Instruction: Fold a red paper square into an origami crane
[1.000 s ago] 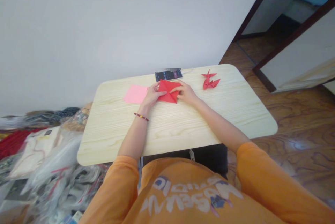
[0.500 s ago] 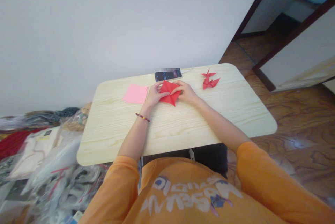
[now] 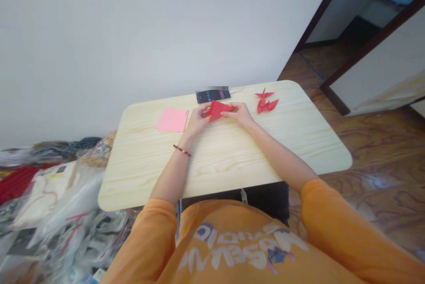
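Near the far edge of a pale wooden table (image 3: 232, 164), both hands work on a red paper (image 3: 215, 110), now a narrow triangle rather than the broad diamond of a moment earlier, and sitting slightly closer to the phone. The left hand (image 3: 198, 120) and right hand (image 3: 237, 113) no longer press it down with spread fingers: each pinches one end between thumb and fingers, the two hands almost meeting. Whether the paper touches the wood cannot be told. Just left of the left hand lies a pink sheet (image 3: 172, 119); a black phone (image 3: 213, 96) sits beyond the hands, and a red origami crane (image 3: 265, 101) lies to the right. A beaded bracelet (image 3: 182, 150) circles the left wrist, and orange sleeves (image 3: 328, 213) cover the upper arms. Plastic bags (image 3: 66, 226) heap left of the table, a patterned wood floor (image 3: 375, 191) spreads to the right, and a white wall (image 3: 133, 45) rises behind.
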A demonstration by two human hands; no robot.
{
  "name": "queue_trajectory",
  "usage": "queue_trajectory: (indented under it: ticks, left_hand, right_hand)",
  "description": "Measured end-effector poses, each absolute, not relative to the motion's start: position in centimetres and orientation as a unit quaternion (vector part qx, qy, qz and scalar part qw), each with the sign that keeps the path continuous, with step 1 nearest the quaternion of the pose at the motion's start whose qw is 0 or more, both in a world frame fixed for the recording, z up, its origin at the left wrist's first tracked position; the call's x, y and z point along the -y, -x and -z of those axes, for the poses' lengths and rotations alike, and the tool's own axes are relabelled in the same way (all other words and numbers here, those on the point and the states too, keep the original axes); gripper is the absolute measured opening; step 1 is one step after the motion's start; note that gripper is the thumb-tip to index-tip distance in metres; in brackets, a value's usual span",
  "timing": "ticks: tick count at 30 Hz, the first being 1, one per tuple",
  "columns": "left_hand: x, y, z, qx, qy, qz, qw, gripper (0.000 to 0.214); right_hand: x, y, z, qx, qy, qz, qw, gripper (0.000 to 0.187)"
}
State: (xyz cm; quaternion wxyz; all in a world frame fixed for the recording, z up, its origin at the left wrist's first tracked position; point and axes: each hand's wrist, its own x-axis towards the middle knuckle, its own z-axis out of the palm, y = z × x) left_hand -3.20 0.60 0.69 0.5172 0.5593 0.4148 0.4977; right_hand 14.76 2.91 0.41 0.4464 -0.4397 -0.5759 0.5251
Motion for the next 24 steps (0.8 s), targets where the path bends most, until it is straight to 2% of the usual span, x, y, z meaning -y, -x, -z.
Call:
queue_trajectory:
  ticks: [4,12,14,17,19,24]
  left_hand:
    - [-0.5,2.9,-1.0,-0.428,-0.531,-0.534,0.5,0.044]
    - [0.3,2.3,-1.6,-0.492,-0.504,-0.559,0.439,0.041]
    - [0.3,2.2,-1.5,-0.495,-0.49,-0.567,0.439,0.038]
    - [0.3,2.0,-1.5,-0.496,-0.472,-0.581,0.44,0.039]
    - [0.5,1.9,-1.5,-0.494,-0.463,-0.593,0.436,0.039]
    - [0.9,1.4,-1.8,-0.48,-0.466,-0.607,0.428,0.043]
  right_hand:
    - [-2.8,-14.8,-0.5,0.567,0.455,-0.528,0.439,0.033]
    - [-2.5,-14.7,-0.4,0.582,0.432,-0.541,0.427,0.033]
    - [-2.5,-14.7,-0.4,0.579,0.419,-0.535,0.451,0.039]
    - [-2.3,-14.5,-0.4,0.538,0.391,-0.559,0.494,0.068]
    - [-2.1,-14.3,-0.4,0.493,0.379,-0.603,0.499,0.078]
    - [-1.8,-13.6,-0.5,0.41,0.369,-0.678,0.486,0.063]
